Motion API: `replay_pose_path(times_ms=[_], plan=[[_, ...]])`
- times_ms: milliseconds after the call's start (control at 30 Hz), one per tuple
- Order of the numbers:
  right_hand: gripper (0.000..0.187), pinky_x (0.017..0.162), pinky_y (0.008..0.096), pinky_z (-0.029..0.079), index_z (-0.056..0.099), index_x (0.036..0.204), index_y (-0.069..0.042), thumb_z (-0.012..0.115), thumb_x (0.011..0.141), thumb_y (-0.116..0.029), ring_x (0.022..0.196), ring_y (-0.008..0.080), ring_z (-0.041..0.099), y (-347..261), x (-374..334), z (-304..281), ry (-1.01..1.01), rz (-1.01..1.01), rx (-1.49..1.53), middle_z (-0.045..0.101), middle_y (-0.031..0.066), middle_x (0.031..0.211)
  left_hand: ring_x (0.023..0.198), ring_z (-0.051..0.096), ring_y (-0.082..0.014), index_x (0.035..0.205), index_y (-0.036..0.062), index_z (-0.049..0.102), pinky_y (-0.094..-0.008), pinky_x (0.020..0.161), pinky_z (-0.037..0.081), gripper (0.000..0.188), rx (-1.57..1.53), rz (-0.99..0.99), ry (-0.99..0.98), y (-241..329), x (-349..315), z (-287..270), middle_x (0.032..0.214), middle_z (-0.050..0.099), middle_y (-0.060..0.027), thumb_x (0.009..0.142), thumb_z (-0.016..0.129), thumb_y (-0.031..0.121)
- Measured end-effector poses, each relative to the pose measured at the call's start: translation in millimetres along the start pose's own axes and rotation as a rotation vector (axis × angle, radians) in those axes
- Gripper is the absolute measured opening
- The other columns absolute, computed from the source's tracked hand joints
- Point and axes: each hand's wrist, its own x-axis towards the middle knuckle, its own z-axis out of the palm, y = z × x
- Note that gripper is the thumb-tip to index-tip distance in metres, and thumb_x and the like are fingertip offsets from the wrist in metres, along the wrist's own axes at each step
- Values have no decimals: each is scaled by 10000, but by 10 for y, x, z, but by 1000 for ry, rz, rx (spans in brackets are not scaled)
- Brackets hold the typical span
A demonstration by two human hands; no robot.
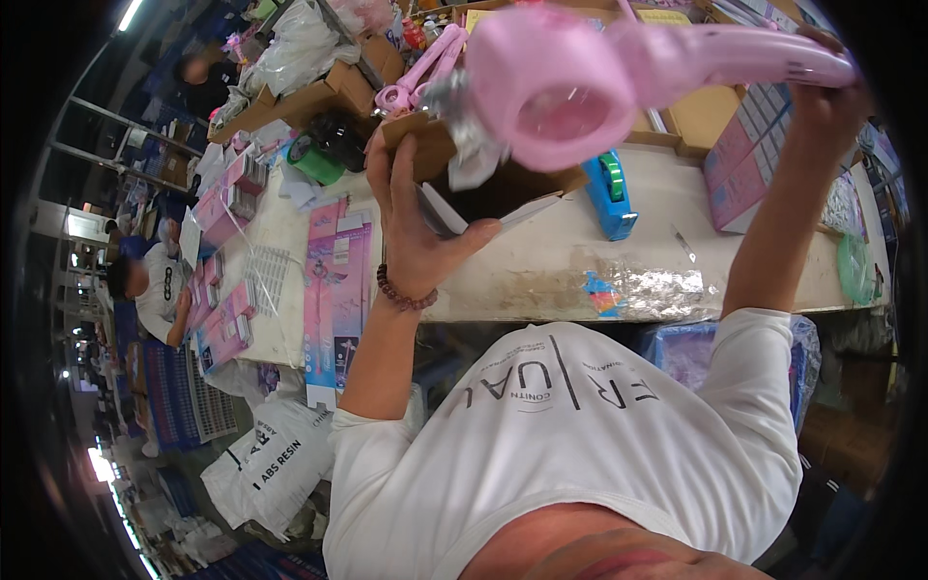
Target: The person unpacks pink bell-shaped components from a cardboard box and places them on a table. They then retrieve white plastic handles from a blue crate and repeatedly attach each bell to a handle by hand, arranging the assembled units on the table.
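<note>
My right hand grips the handle end of a pink plastic toy wand, held up across the far side of the table. The wand's large round head hangs over an open cardboard box and is blurred. A crumpled silvery piece shows beside the head, over the box; I cannot tell whether it is attached. My left hand, with a beaded bracelet at the wrist, holds the box by its left side, thumb along the near edge. The box's inside is mostly dark and partly covered by the wand.
A blue tape dispenser stands right of the box. Flat printed cartons lie to the left, near a green tape roll. Another pink wand lies at the back. A tall pink-purple box stands right. A co-worker sits far left.
</note>
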Motion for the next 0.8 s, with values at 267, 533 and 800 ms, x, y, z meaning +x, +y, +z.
replay_pose_path(times_ms=[267, 533, 800], plan=[[398, 755, 373, 476, 534, 917, 46, 765, 663, -156, 805, 259, 557, -97, -28, 312, 184, 618, 1262, 566, 145, 831, 1296, 318, -328, 1347, -44, 363, -411, 1054, 292, 1042, -79, 32, 5, -132, 1, -108, 1410, 238, -242, 639, 778, 598], [613, 729, 425, 557, 392, 1288, -8, 565, 866, -417, 902, 303, 638, -756, 70, 1019, -421, 186, 833, 617, 191, 1026, 1285, 348, -443, 1286, 44, 453, -519, 1045, 309, 960, -93, 142, -14, -54, -18, -111, 1413, 292, -291, 514, 884, 420], [210, 614, 353, 494, 566, 818, 16, 685, 726, -132, 695, 270, 614, -1434, -474, 1679, -1317, -171, -2, 613, 116, 842, 1245, 401, -466, 1105, 62, 483, -510, 1028, 346, 782, -394, 180, -60, -87, -134, -166, 1392, 287, -338, 540, 891, 416]])
